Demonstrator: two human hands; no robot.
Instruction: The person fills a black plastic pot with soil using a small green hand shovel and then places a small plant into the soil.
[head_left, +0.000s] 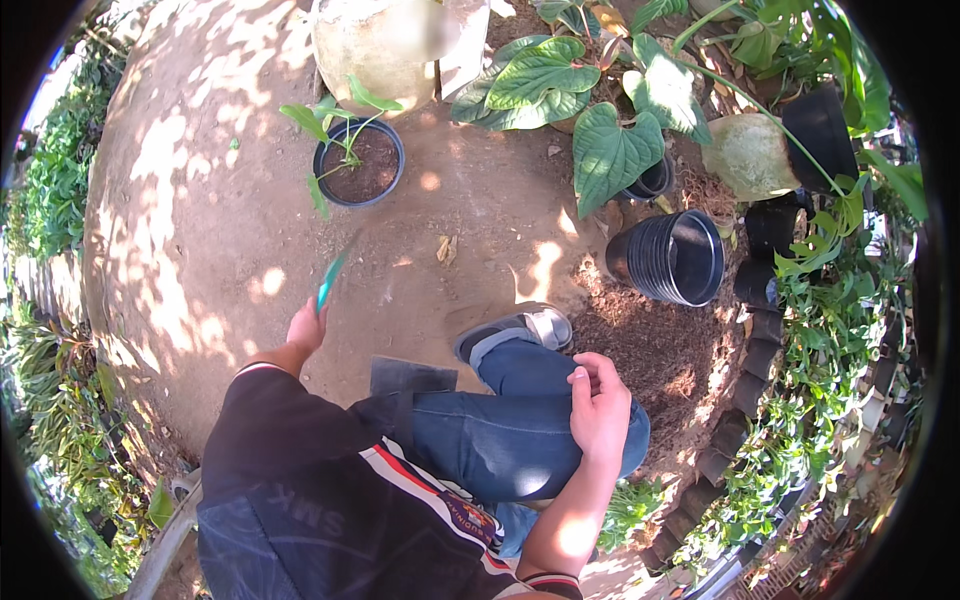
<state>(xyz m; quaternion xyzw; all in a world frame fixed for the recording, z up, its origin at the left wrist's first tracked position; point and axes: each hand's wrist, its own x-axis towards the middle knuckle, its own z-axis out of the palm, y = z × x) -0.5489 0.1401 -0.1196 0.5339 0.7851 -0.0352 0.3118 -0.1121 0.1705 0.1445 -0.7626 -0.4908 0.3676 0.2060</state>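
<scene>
My left hand is closed around a tool with a green handle; its thin far end is blurred and points toward a potted plant. That plant, a leafy seedling, grows in soil in a round black plastic pot standing on the ground ahead. My right hand rests over my bent knee in blue jeans, its fingers loosely curled, with no object seen in it. Beyond the knee, a stack of nested black plastic pots lies tilted beside a patch of dark, loose soil.
Large heart-shaped leaves overhang a small black pot. A big pale jar stands at the top. Black pots and dense green plants line the right edge. A dark flat piece lies by my leg.
</scene>
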